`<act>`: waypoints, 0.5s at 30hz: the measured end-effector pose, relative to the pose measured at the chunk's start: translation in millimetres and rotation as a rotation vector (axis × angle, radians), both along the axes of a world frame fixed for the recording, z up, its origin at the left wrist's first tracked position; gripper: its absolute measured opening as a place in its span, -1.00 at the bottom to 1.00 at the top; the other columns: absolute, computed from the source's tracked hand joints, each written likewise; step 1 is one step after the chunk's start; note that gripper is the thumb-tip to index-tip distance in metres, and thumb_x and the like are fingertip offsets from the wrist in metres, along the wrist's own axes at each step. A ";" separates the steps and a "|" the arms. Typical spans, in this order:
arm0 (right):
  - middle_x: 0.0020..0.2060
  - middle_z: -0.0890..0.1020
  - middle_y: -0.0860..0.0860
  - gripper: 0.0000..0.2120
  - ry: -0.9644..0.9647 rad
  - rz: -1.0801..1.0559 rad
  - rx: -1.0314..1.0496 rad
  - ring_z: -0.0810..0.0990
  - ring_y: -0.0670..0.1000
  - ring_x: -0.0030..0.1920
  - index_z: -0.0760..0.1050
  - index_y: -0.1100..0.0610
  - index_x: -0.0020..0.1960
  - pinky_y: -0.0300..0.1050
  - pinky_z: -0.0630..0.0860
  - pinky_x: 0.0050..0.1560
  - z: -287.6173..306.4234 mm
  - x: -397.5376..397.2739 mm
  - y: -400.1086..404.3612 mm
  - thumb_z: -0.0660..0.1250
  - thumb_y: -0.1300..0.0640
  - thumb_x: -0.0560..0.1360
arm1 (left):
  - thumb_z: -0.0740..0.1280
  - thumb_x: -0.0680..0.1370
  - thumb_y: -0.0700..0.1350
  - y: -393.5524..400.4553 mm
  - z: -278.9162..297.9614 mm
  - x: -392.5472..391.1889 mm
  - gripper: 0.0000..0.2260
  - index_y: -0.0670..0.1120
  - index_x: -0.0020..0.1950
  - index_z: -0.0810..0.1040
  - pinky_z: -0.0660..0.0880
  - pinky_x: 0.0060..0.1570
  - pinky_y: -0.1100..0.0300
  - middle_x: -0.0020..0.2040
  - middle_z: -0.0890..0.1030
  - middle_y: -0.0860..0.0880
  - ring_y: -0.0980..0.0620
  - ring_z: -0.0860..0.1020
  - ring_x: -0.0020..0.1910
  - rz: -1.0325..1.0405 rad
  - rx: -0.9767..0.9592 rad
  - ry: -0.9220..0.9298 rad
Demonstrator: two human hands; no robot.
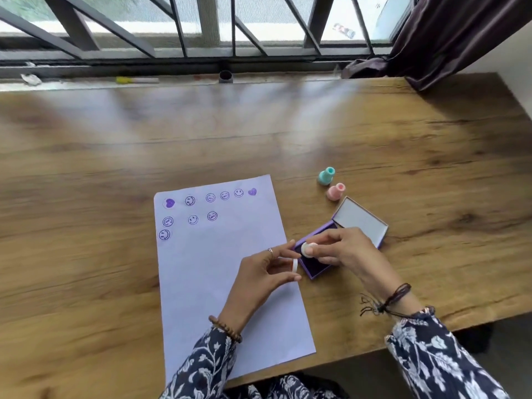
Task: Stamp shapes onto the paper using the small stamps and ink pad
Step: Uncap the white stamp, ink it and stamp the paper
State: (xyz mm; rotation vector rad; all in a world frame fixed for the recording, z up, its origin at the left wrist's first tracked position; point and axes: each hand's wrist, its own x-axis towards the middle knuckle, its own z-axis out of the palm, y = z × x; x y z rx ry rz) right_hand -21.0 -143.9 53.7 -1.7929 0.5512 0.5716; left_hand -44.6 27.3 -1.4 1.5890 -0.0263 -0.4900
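Only one view here, the head camera looking down at the table [86, 174].

The right hand [342, 249] is pinching a small white stamp [307, 250] between thumb and fingertips, holding it right over the dark pad of the open ink pad [312, 262]. I'd guess it's either being inked or is about to be. Can't tell from this angle whether the stamp face is actually touching the pad.

The left hand [267, 272] is closed around a little white cap [295, 265], pinched at the fingertips just beside the ink pad's near left edge. Probably the stamp's cover, kept in hand so it can go back on after.

The ink pad's lid [361, 218] is flipped open toward the far right, which keeps it out of the way. The pad sits touching or just off the right edge of the paper [224, 283], so going from ink to sheet is a short move.

The paper lies lengthwise in front of the person, with purple smileys and two hearts [169, 203] stamped in rows near the far end. Most of the sheet is blank, so there's plenty left to do.

A teal stamp [326, 176] and a pink stamp [335, 192] stand upright beyond the ink pad, close together, parked within reach.
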 end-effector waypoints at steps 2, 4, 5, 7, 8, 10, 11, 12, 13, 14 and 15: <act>-0.36 0.70 0.01 -0.90 0.093 0.000 0.084 0.69 -0.12 -0.27 0.64 0.13 -0.29 -0.37 0.55 -0.31 -1.5 6.9 -3.5 0.52 0.27 0.28 | 0.51 0.29 -0.35 1.0 -1.9 -1.4 -0.70 -0.07 -0.06 0.64 0.52 -0.04 0.35 0.19 0.58 0.01 0.25 0.61 -0.11 0.003 0.007 -0.020; -0.42 0.69 -0.02 -0.88 0.132 0.021 0.096 0.69 -0.13 -0.31 0.61 0.13 -0.33 -0.37 0.54 -0.34 -2.1 12.9 -5.1 0.52 0.30 0.28 | 0.51 0.30 -0.33 0.8 -3.8 -2.7 -0.70 -0.08 -0.03 0.64 0.53 -0.01 0.32 0.21 0.57 -0.01 0.23 0.61 -0.05 0.007 0.027 -0.063; -0.46 0.67 -0.03 -0.87 0.135 0.027 0.105 0.68 -0.13 -0.34 0.60 0.14 -0.33 -0.36 0.55 -0.35 -3.0 14.8 -5.4 0.52 0.31 0.29 | 0.51 0.31 -0.32 0.3 -4.7 -3.9 -0.69 -0.06 -0.01 0.63 0.53 0.01 0.32 0.22 0.56 0.02 0.22 0.61 -0.02 0.007 0.042 -0.095; -0.54 0.63 -0.06 -0.84 0.124 0.028 0.128 0.65 -0.14 -0.40 0.56 0.16 -0.34 -0.34 0.56 -0.36 -5.4 15.0 -5.6 0.50 0.34 0.30 | 0.51 0.33 -0.28 -0.9 -5.8 -6.9 -0.66 0.03 0.02 0.61 0.51 0.05 0.33 0.22 0.54 0.10 0.22 0.59 0.05 0.005 0.069 -0.174; -0.57 0.61 -0.06 -0.83 0.118 0.022 0.133 0.64 -0.14 -0.42 0.55 0.16 -0.36 -0.33 0.56 -0.37 -6.9 14.5 -5.1 0.49 0.35 0.30 | 0.50 0.34 -0.26 -0.7 -6.6 -8.1 -0.65 0.05 0.04 0.60 0.50 0.06 0.34 0.23 0.53 0.12 0.23 0.58 0.09 0.004 0.080 -0.208; -0.60 0.58 -0.07 -0.81 0.113 0.010 0.141 0.63 -0.13 -0.43 0.53 0.16 -0.36 -0.31 0.57 -0.37 -10.4 13.5 -5.1 0.48 0.36 0.31 | 0.50 0.35 -0.24 -0.7 -9.7 -9.5 -0.67 0.01 0.06 0.61 0.48 0.08 0.36 0.24 0.52 0.12 0.26 0.55 0.12 0.001 0.096 -0.248; -0.60 0.58 -0.07 -0.82 0.115 0.008 0.150 0.63 -0.13 -0.43 0.53 0.17 -0.35 -0.30 0.57 -0.37 -11.3 13.1 -5.6 0.48 0.36 0.31 | 0.49 0.35 -0.24 -0.7 -11.2 -10.0 -0.68 -0.03 0.08 0.61 0.48 0.08 0.37 0.25 0.52 0.11 0.29 0.54 0.11 -0.004 0.104 -0.258; -0.59 0.58 -0.07 -0.83 0.117 0.008 0.159 0.63 -0.13 -0.43 0.53 0.18 -0.34 -0.30 0.57 -0.37 -11.4 13.2 -6.2 0.47 0.36 0.32 | 0.49 0.36 -0.24 -0.8 -12.2 -10.6 -0.68 -0.07 0.09 0.61 0.48 0.08 0.37 0.25 0.52 0.11 0.30 0.54 0.10 -0.010 0.112 -0.268; -0.58 0.59 -0.07 -0.83 0.117 0.013 0.162 0.63 -0.13 -0.42 0.53 0.18 -0.34 -0.29 0.57 -0.37 -11.6 13.7 -6.8 0.47 0.36 0.32 | 0.49 0.36 -0.23 -0.8 -13.0 -10.9 -0.67 -0.10 0.12 0.60 0.48 0.08 0.37 0.25 0.51 0.14 0.31 0.55 0.09 -0.017 0.123 -0.278; -0.58 0.59 -0.06 -0.83 0.115 0.020 0.161 0.63 -0.13 -0.41 0.53 0.18 -0.35 -0.29 0.57 -0.37 -11.8 14.3 -7.3 0.47 0.36 0.32 | 0.48 0.37 -0.22 -0.7 -13.5 -11.0 -0.65 -0.11 0.14 0.58 0.48 0.08 0.37 0.24 0.51 0.18 0.31 0.55 0.08 -0.025 0.132 -0.287; -0.57 0.60 -0.06 -0.82 0.112 0.025 0.157 0.63 -0.13 -0.41 0.54 0.17 -0.36 -0.29 0.57 -0.37 -11.8 13.7 -7.6 0.47 0.36 0.32 | 0.47 0.37 -0.20 -0.8 -13.5 -11.3 -0.64 -0.12 0.16 0.57 0.48 0.08 0.37 0.23 0.51 0.21 0.30 0.56 0.07 -0.031 0.137 -0.294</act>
